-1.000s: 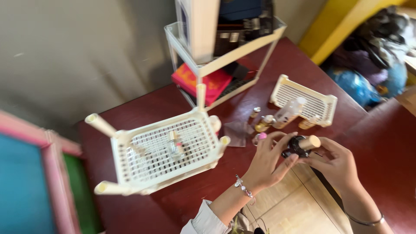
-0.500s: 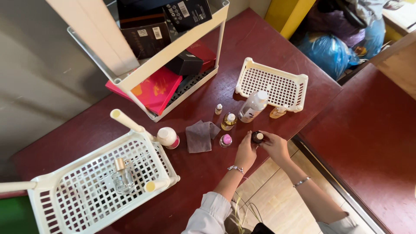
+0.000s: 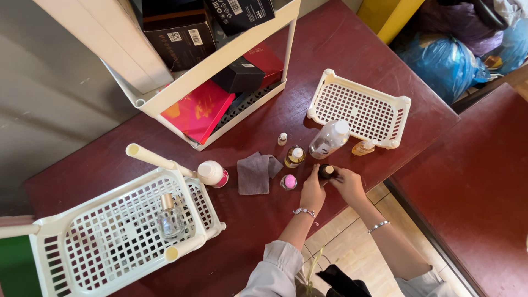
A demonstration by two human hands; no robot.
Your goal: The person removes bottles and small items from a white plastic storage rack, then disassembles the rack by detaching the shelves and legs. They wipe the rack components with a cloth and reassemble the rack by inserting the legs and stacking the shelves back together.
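Currently both hands are on the small dark round bottle with a pale cap, which stands on the dark red wooden table near its front edge. Left hand has fingers curled narrow against the bottle's left side, steadying it; right hand comes in from the right, fingertips closed narrow around the cap end. Can't tell from this view whether the cap is tight or loose. My read: the step in hand is working the cap, left hand bracing while right grips the top. Next move, as I judge it, calls for a firm hold on the body and a light pinch at the cap so the bottle doesn't tip. Orientation: the bottle looks upright, long axis vertical, cap pointing up toward the camera, so I mostly see its top. Just left of it sit a small round pot with a pink lid and a grey folded cloth. Behind it, a small amber bottle with a pale cap stands upright, and a clear plastic bottle with a white cap rests partly against the white plastic lattice tray. Well apart to the left, a white plastic lattice basket holds a clear glass perfume bottle.
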